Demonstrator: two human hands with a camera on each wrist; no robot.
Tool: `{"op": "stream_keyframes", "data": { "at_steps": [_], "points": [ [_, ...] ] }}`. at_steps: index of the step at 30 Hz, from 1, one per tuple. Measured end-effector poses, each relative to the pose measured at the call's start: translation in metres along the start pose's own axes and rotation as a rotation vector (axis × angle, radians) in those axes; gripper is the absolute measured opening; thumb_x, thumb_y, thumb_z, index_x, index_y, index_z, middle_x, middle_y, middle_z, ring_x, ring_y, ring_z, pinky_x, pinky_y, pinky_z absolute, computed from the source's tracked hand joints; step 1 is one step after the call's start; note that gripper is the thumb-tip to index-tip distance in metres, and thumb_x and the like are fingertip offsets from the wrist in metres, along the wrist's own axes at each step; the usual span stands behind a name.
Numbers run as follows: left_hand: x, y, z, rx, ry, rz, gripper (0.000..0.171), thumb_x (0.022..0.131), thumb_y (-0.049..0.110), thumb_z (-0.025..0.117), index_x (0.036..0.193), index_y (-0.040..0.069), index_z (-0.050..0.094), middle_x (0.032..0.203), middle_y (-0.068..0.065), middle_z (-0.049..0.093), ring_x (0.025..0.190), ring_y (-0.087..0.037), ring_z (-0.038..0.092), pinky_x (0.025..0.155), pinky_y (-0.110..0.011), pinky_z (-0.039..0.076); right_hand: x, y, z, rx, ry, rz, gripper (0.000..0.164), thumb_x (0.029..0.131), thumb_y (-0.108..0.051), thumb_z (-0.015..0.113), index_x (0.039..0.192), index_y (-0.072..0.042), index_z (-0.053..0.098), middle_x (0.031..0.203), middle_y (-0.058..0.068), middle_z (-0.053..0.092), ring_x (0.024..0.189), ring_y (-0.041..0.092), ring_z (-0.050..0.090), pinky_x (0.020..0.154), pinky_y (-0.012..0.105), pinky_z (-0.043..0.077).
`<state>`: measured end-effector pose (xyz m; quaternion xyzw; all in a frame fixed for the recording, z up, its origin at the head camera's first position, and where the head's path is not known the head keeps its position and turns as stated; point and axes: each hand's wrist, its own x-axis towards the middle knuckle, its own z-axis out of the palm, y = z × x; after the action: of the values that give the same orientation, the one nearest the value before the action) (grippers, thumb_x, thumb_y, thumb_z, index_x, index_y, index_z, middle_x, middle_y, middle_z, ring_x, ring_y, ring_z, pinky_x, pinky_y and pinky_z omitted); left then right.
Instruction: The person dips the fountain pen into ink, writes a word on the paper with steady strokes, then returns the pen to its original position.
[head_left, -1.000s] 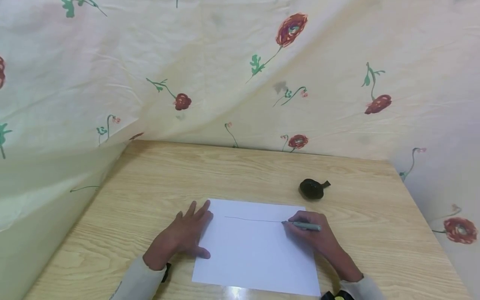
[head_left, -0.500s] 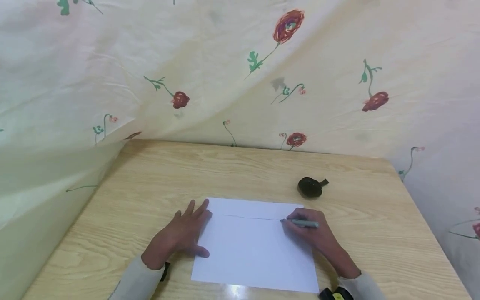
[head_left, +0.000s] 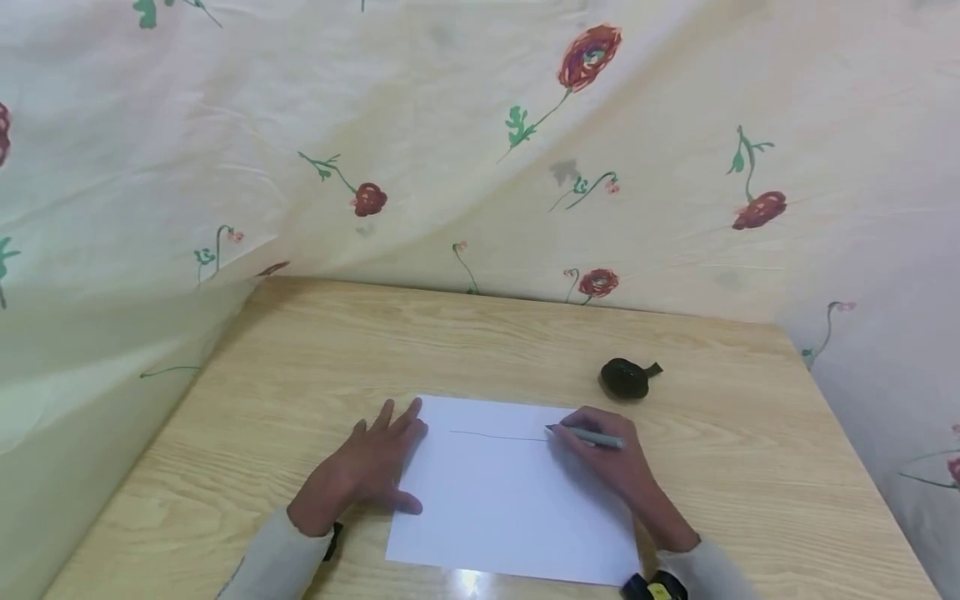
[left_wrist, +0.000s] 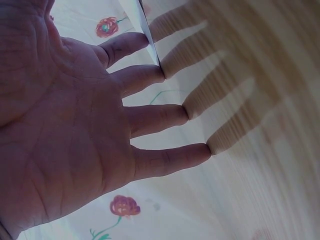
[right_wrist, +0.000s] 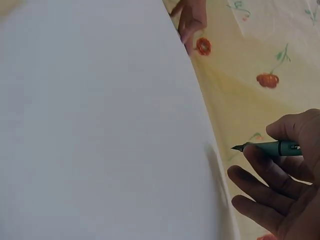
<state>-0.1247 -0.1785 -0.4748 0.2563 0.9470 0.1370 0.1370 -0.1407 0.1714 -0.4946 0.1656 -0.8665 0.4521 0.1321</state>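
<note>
Grey-green pen (head_left: 597,437), held in the right hand (head_left: 606,454) over the upper right of a white sheet (head_left: 510,508).
Pen pinched by thumb and forefinger, the other fingers loosely bent; long axis nearly crosswise, nib between nine and ten o'clock, butt between three and four. Nib sits just at twelve o'clock from the visible right end of a thin dark line (head_left: 487,436); by the right wrist view it appears lifted off the paper. Slim barrel, dark ring, dark pointed nib. Right hand is the nearer; left hand (head_left: 375,462), fingers spread apart, rests at the sheet's nine o'clock edge. Dark rounded object (head_left: 624,379) on the wooden table (head_left: 337,342), near, at one o'clock from the right hand.
</note>
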Motion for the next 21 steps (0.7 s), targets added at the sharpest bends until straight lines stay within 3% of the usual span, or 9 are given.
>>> {"op": "stream_keyframes", "data": {
  "at_steps": [9, 21],
  "points": [
    [0.001, 0.000, 0.001, -0.002, -0.004, -0.006, 0.098, 0.067, 0.051, 0.088, 0.142, 0.011, 0.040, 0.163, -0.018, 0.020, 0.144, -0.054, 0.015, 0.102, -0.076, 0.026, 0.016, -0.023, 0.030, -0.029, -0.051, 0.022, 0.007, 0.083, -0.011, 0.079, 0.090, -0.013, 0.077, 0.079, -0.008, 0.072, 0.064, 0.005, 0.058, 0.062, 0.024, 0.050],
    [0.001, 0.001, 0.000, 0.006, -0.004, -0.007, 0.097, 0.067, 0.051, 0.089, 0.141, 0.011, 0.041, 0.163, -0.017, 0.021, 0.144, -0.054, 0.016, 0.102, -0.075, 0.027, 0.023, -0.020, 0.048, -0.052, -0.028, 0.081, 0.007, 0.084, -0.012, 0.077, 0.091, -0.012, 0.078, 0.079, -0.006, 0.073, 0.063, 0.006, 0.058, 0.063, 0.025, 0.050]
  ]
}}
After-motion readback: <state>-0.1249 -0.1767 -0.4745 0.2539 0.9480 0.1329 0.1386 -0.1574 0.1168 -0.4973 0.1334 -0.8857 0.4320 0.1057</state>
